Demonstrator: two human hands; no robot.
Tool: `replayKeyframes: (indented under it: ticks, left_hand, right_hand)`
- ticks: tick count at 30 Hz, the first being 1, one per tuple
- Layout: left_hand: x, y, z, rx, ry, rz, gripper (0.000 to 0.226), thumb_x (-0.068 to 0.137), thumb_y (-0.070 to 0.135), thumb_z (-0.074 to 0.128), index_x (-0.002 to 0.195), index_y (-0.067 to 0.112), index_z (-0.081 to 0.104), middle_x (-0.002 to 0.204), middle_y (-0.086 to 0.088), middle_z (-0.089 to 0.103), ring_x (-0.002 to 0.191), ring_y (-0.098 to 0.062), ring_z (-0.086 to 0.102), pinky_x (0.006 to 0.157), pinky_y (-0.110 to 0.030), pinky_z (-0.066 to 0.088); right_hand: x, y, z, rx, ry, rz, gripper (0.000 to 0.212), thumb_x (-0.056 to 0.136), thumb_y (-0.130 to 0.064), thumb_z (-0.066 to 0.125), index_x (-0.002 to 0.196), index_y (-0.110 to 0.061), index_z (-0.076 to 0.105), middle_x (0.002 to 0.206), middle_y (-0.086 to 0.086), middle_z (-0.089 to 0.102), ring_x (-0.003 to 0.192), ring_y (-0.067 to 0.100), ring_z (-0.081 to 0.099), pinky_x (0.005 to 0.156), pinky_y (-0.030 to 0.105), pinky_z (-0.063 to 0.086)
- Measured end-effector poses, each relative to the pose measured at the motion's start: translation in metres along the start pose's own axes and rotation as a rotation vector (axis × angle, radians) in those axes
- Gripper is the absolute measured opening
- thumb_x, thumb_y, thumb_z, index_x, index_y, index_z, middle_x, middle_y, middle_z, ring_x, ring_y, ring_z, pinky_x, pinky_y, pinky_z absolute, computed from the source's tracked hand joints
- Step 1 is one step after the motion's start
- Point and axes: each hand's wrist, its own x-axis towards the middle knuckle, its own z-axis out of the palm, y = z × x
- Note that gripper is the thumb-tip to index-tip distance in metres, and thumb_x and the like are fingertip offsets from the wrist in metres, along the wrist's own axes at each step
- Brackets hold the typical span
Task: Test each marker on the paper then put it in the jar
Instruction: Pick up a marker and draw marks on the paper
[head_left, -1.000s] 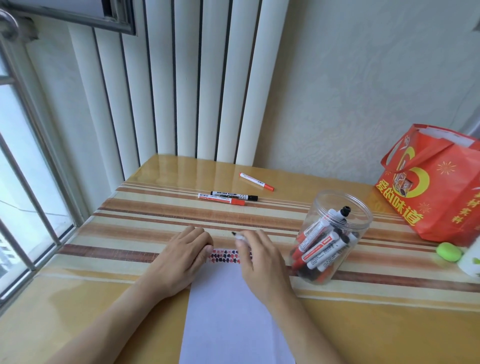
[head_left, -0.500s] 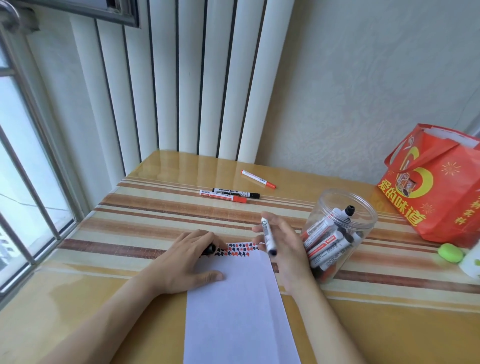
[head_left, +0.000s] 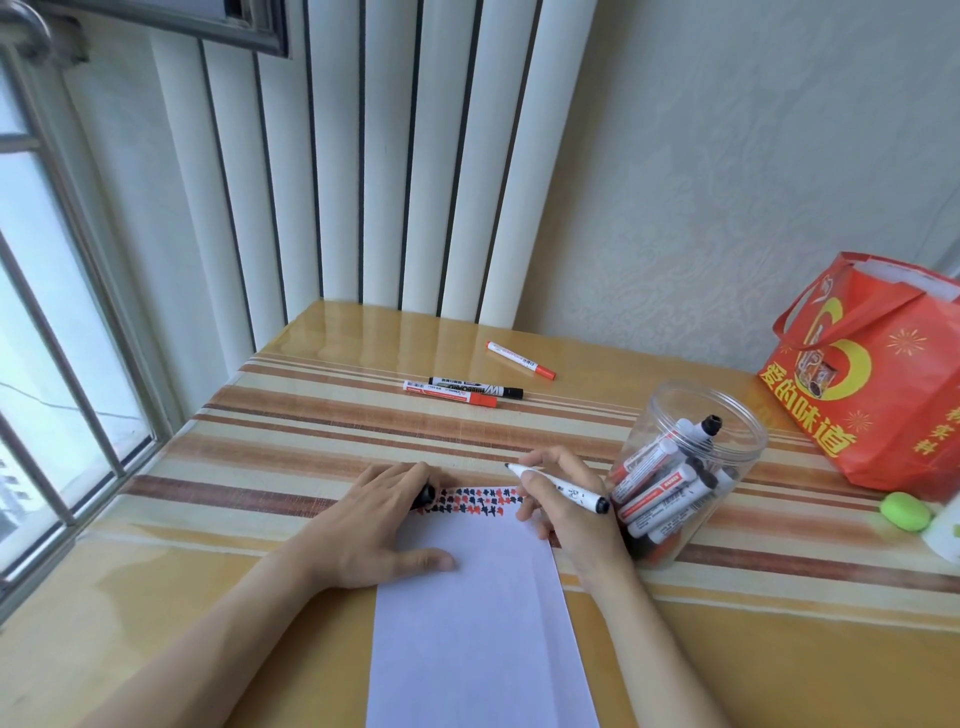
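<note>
Right fingers (head_left: 535, 480) pinching uncapped marker (head_left: 563, 488), left fingers (head_left: 415, 480) around black cap (head_left: 427, 493).

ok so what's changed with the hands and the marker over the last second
The right hand lifted the uncapped black marker off the paper, swung it round, and now grips it pointing tip-left just above the scribbles. The left hand now shows a black cap in its fingers, thumb pressing the paper. The jar and the three markers behind stayed put.

Open tabletop (head_left: 311, 431) lies between paper (head_left: 478, 597) and three loose markers (head_left: 462, 391); jar (head_left: 691, 467) crowds the paper's right edge.
</note>
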Motion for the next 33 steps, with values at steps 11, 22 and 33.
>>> replayKeyframes:
  ticks: [11,22,33]
  left_hand:
    - [0.001,-0.002,0.001,0.002,-0.051,0.005,0.039,0.095,0.059,0.058,0.127,0.043,0.042,0.139,0.029,0.045,0.131,0.009,0.036,0.112,-0.023,0.025]
    - [0.003,-0.009,0.011,0.117,-0.040,-0.115,0.061,0.096,0.074,0.026,0.151,0.047,0.036,0.162,0.022,0.026,0.153,0.005,0.007,0.125,-0.030,0.004]
    - [0.004,-0.009,0.009,0.157,-0.109,-0.113,0.078,0.085,0.089,0.037,0.154,0.054,0.025,0.167,0.018,0.015,0.154,0.003,-0.005,0.126,-0.032,-0.004]
  right_hand:
    - [-0.001,0.004,0.005,-0.033,0.065,0.034,0.007,0.100,-0.007,0.062,0.094,-0.006,0.058,0.073,0.010,0.069,0.064,0.030,0.072,0.045,0.030,0.049]
    - [-0.003,0.007,0.005,-0.210,0.107,0.038,0.022,0.097,-0.013,0.069,0.086,-0.003,0.052,0.063,0.009,0.067,0.040,0.021,0.057,0.038,0.024,0.040]
    - [-0.004,0.007,0.006,-0.250,0.112,0.048,0.029,0.092,-0.005,0.066,0.073,-0.010,0.044,0.061,0.023,0.063,0.039,0.026,0.058,0.039,0.025,0.040]
